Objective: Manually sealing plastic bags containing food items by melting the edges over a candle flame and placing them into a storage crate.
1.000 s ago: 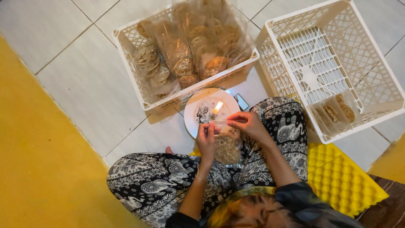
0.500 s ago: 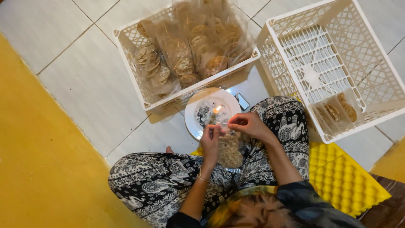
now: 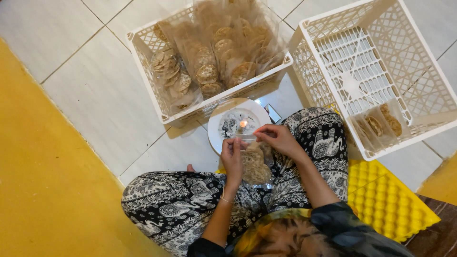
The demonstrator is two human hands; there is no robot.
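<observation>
Fingers (image 3: pixel 259 136) on cracker bag (image 3: pixel 254 164)

Lit candle (image 3: pixel 243 125) on white plate (image 3: pixel 259 114) just ahead of both hands, full cracker crate (image 3: pixel 143 52) blocking beyond it, near-empty crate (image 3: pixel 309 57) walling the right hand's (image 3: pixel 278 139) outer side, bare tile floor (image 3: pixel 95 95) open beyond the left hand (image 3: pixel 232 154).
</observation>
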